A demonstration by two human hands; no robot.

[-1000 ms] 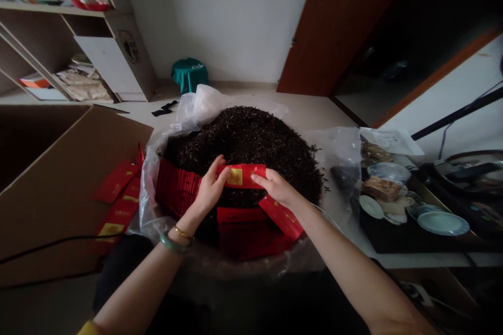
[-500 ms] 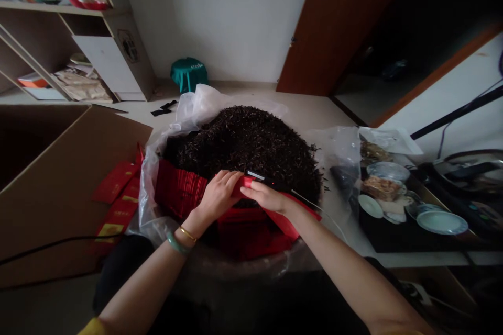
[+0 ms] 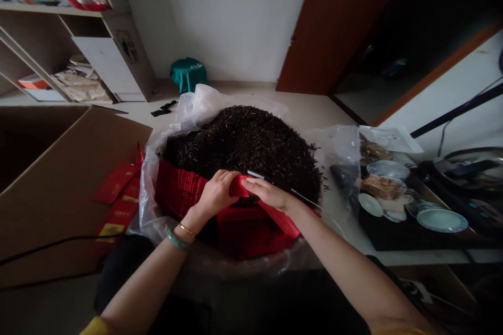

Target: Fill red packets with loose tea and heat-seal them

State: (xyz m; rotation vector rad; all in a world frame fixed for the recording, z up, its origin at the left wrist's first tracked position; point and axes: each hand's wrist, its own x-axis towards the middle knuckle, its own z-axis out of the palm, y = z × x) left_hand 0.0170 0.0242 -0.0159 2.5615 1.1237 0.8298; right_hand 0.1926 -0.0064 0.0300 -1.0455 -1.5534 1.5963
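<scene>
Over the front of a heap of dark, dry tea-like leaves (image 3: 255, 131), my left hand (image 3: 218, 191) is closed on a small red packet (image 3: 239, 187). My right hand (image 3: 269, 193) pinches the packet's right end; its fingertips are partly hidden. Just behind that hand lies a slim black device (image 3: 261, 176) with a pale panel, a small red light and a thin white cable. Below my hands are more red packets (image 3: 251, 235), some loose on the leaves. A tight row of red packets (image 3: 178, 186) stands to the left.
Clear plastic sheeting (image 3: 151, 183) lines the round container of leaves. An open cardboard box (image 3: 74, 167) and loose red packets (image 3: 118, 183) are at left. On the right, a dark tray (image 3: 377, 238) carries dishes. A teal bin (image 3: 188, 74) stands by the wall.
My right hand has shifted slightly, its fingers straighter. The red packet has tilted, so more of its face shows between my hands. The device has moved slightly right.
</scene>
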